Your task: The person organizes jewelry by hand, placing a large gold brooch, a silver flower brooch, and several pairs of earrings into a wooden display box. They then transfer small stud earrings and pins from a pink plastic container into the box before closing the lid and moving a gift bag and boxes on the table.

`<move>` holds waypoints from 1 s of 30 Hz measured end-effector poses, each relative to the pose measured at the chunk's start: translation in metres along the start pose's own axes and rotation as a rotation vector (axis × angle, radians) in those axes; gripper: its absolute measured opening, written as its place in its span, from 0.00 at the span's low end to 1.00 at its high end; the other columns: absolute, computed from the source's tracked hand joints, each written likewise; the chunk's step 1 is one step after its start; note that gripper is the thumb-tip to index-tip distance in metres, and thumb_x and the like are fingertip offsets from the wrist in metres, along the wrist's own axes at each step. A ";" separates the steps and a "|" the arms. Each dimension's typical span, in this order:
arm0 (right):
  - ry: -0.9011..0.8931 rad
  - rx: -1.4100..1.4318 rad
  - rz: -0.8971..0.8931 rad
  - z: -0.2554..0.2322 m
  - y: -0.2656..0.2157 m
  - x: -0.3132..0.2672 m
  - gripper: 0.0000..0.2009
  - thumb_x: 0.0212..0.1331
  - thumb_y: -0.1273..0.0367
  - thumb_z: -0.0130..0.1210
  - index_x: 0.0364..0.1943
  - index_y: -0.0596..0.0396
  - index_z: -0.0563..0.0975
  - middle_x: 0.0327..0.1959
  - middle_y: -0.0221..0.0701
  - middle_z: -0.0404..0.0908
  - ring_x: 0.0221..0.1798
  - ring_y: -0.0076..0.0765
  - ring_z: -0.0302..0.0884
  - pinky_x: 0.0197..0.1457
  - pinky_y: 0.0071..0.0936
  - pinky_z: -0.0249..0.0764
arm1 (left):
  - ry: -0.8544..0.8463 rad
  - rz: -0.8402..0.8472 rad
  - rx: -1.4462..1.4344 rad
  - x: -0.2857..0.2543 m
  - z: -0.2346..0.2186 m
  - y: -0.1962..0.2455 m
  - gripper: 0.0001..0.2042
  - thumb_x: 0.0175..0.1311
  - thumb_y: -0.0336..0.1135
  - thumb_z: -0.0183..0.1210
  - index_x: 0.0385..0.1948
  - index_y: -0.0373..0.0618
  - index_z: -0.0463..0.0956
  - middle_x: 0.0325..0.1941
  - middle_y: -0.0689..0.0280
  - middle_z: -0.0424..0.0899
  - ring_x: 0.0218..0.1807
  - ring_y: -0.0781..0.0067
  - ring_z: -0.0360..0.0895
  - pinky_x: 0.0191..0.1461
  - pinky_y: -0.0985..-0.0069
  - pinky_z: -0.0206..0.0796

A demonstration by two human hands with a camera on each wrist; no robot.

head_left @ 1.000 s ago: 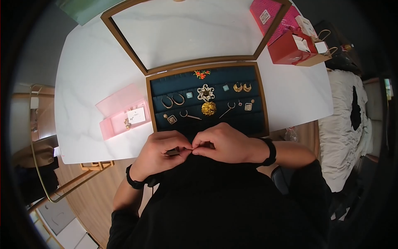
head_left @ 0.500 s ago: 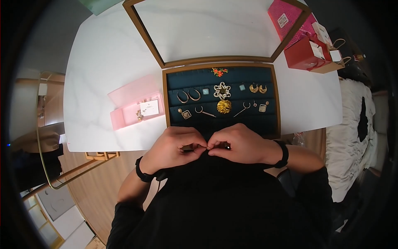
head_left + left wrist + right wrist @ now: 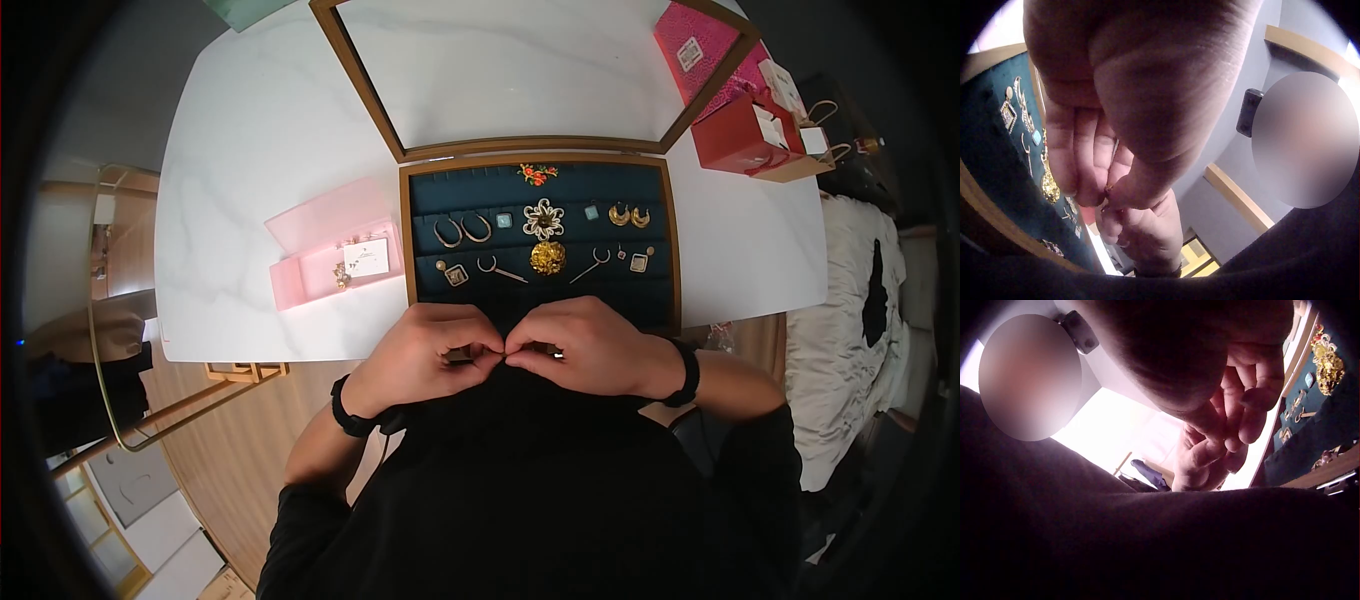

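Left hand (image 3: pixel 428 345), right hand (image 3: pixel 592 345) and case (image 3: pixel 673 240) sit farther right in head view than 1 s ago. Tiny gold piece (image 3: pixel 1109 188) between the meeting fingertips, mostly hidden; both hands pinch it. Case open just beyond, pink box (image 3: pixel 289 284) left of it.

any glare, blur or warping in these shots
Head view: wide-angle warping bows the white table, corners black; left wrist view: oval blur at right, dark bottom edge; right wrist view: oval blur upper left, blown-out glare behind the shadowed right hand, lower part nearly black.
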State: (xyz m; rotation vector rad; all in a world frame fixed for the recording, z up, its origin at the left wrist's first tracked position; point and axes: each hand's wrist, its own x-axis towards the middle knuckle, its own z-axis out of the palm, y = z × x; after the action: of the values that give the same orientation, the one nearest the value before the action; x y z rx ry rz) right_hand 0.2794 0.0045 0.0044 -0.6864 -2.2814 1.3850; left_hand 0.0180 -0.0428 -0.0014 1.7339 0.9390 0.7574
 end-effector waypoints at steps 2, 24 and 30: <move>-0.018 -0.013 0.003 0.001 0.001 0.000 0.06 0.69 0.70 0.72 0.44 0.54 0.87 0.38 0.33 0.91 0.38 0.44 0.91 0.41 0.36 0.85 | -0.002 0.001 0.001 0.000 -0.001 0.000 0.09 0.58 0.17 0.73 0.39 0.38 0.88 0.39 0.61 0.92 0.39 0.62 0.91 0.42 0.70 0.82; 0.021 -0.616 -0.154 -0.016 0.025 0.048 0.05 0.65 0.72 0.69 0.35 0.56 0.82 0.35 0.34 0.80 0.41 0.42 0.86 0.44 0.39 0.84 | 0.273 -0.104 0.274 0.005 -0.052 -0.007 0.07 0.65 0.18 0.72 0.42 0.38 0.89 0.43 0.62 0.93 0.38 0.72 0.89 0.44 0.75 0.81; -0.058 -0.753 -0.140 -0.002 0.040 0.065 0.04 0.62 0.72 0.69 0.35 0.57 0.84 0.37 0.35 0.81 0.44 0.43 0.86 0.45 0.40 0.86 | 0.354 -0.118 0.251 -0.017 -0.053 -0.012 0.07 0.66 0.18 0.72 0.42 0.38 0.90 0.42 0.62 0.94 0.38 0.72 0.88 0.44 0.75 0.81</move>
State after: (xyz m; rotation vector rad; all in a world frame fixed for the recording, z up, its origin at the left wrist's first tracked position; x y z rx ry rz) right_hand 0.2365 0.0598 -0.0261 -0.6732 -2.8303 0.4512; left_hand -0.0370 -0.0300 0.0031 1.7702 1.4157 0.9170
